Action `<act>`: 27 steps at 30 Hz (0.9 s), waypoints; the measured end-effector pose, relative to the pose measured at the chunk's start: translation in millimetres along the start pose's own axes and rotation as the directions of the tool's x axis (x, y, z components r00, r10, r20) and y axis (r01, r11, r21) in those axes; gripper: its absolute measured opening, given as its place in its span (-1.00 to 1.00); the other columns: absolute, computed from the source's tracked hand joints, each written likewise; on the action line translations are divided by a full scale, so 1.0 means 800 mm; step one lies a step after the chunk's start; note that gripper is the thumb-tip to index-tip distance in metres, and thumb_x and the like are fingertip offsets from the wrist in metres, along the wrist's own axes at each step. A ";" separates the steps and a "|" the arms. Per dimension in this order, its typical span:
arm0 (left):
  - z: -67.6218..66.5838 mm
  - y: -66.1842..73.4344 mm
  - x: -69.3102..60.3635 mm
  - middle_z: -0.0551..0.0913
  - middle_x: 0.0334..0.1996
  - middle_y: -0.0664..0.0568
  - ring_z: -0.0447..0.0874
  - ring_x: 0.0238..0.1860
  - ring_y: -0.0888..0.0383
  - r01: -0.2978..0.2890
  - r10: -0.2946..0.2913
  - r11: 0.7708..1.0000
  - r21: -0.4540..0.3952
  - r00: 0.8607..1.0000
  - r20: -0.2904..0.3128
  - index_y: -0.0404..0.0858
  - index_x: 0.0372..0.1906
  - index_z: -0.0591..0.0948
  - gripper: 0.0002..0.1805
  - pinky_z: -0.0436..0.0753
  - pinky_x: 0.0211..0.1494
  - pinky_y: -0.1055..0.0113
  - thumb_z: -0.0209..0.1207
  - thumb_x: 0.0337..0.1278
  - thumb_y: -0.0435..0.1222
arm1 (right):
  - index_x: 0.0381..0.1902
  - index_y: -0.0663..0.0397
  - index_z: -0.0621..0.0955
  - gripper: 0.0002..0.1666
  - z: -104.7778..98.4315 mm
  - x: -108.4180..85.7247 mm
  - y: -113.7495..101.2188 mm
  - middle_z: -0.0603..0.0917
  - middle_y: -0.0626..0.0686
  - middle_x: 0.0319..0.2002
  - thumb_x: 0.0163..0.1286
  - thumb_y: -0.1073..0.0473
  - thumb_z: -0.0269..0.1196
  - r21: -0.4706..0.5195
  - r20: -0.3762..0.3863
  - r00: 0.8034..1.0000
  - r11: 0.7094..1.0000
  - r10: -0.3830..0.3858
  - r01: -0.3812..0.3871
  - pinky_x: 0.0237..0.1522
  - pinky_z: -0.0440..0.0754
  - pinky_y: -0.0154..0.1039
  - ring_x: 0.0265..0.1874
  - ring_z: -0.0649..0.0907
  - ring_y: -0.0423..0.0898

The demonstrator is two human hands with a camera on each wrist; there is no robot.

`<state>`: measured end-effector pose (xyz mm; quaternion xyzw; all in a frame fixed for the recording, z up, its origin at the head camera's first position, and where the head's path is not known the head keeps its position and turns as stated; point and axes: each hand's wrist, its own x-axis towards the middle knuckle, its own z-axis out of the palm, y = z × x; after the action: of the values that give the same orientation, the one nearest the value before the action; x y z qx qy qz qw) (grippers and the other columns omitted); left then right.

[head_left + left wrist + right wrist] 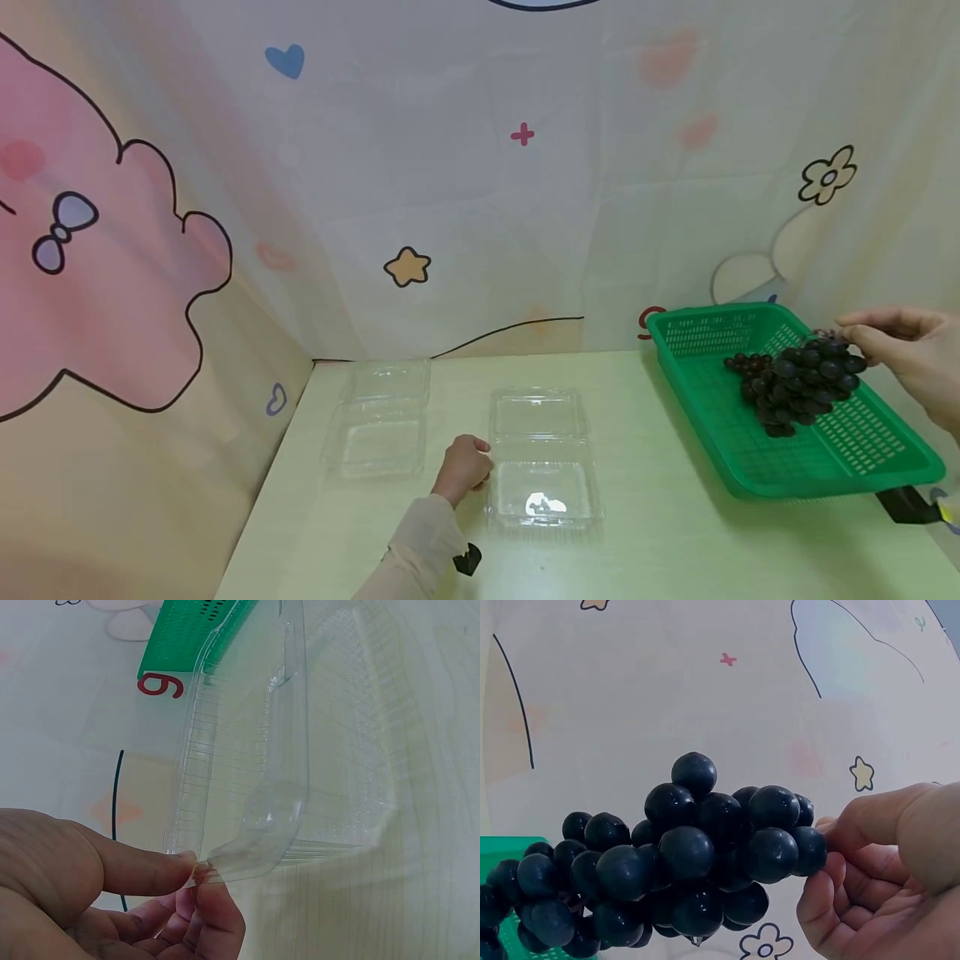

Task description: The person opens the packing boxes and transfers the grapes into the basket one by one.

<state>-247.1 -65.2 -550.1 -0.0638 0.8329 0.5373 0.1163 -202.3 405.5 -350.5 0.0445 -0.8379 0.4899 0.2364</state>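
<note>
My right hand (911, 342) pinches a bunch of dark grapes (806, 383) by its stem end, over the right part of a green plastic basket (720, 450). In the right wrist view the grapes (686, 855) hang off to the left of the thumb and fingertips. A clear plastic clamshell box (543, 492) lies unfolded near the middle of the table. My left hand (465, 467) is at its left side; in the left wrist view, thumb and forefinger pinch the rim corner of the clear box (255, 825).
Another unfolded clear clamshell box (378, 425) lies on the pale table (637, 542) to the left. A patterned curtain (480, 183) stands behind the table, and a pink-printed one (112, 292) borders its left side.
</note>
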 end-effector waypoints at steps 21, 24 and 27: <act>0.001 0.000 0.002 0.42 -0.66 0.04 0.28 -0.69 0.23 -0.004 0.004 1.000 0.009 1.000 0.001 -0.52 -0.01 0.54 -0.70 0.30 -0.64 0.46 0.08 0.12 -0.63 | -0.26 -0.55 0.61 -0.53 0.009 -0.020 0.038 0.54 -0.55 -0.36 0.62 0.29 0.09 -0.168 0.062 0.995 0.983 0.082 -0.071 -0.36 0.44 -0.54 -0.42 0.50 -0.35; 0.001 0.000 0.003 0.41 -0.67 0.05 0.27 -0.70 0.23 -0.006 0.006 1.000 0.009 1.000 -0.001 -0.52 0.00 0.54 -0.69 0.28 -0.65 0.46 0.07 0.11 -0.63 | -0.27 -0.55 0.63 -0.51 0.010 -0.022 0.043 0.54 -0.56 -0.34 0.61 0.31 0.09 -0.160 0.079 0.994 0.985 0.077 -0.063 -0.40 0.48 -0.52 -0.43 0.51 -0.35; 0.001 -0.002 0.003 0.40 -0.67 0.05 0.27 -0.70 0.23 -0.012 0.012 1.000 0.009 1.000 0.000 -0.52 0.00 0.53 -0.68 0.27 -0.65 0.46 0.07 0.10 -0.62 | -0.28 -0.44 0.68 -0.59 0.011 -0.024 0.049 0.54 -0.58 -0.35 0.61 0.26 0.12 -0.189 0.084 0.992 0.979 0.093 -0.076 -0.44 0.50 -0.48 -0.44 0.52 -0.35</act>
<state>-249.0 -64.9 -552.4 -0.0583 0.8356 0.5344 0.1131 -200.4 415.3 -393.4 0.0091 -0.8910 0.4170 0.1796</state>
